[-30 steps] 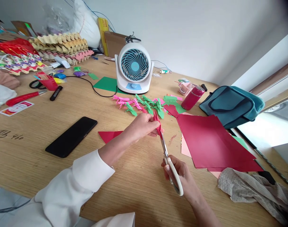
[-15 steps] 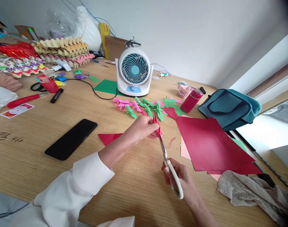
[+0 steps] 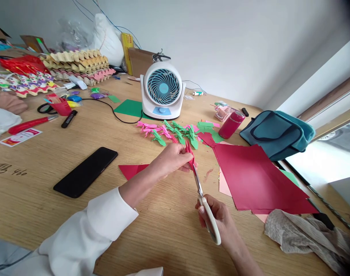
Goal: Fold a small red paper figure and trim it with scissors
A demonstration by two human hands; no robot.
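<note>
Pinched in my left hand (image 3: 176, 156) is a small folded piece of red paper (image 3: 188, 150), held above the table. My right hand (image 3: 216, 214) grips white-handled scissors (image 3: 211, 220) by the loops. Their blades point up and away and meet the lower end of the folded paper; whether they cut into it I cannot tell. A red paper triangle (image 3: 131, 169) lies partly behind my left forearm. Beyond my hands lies a heap of folded pink and green paper pieces (image 3: 177, 132).
Red paper sheets (image 3: 258, 180) lie at right, near a grey cloth (image 3: 292, 232), a teal bag (image 3: 278, 132) and a red bottle (image 3: 231, 124). A white fan (image 3: 163, 90) stands behind. At left are a black phone (image 3: 85, 171), a red-handled knife (image 3: 28, 124) and another person's arm (image 3: 5, 111).
My hands keep their holds on the paper and scissors, with hardly any movement. The whole view has shifted slightly.
</note>
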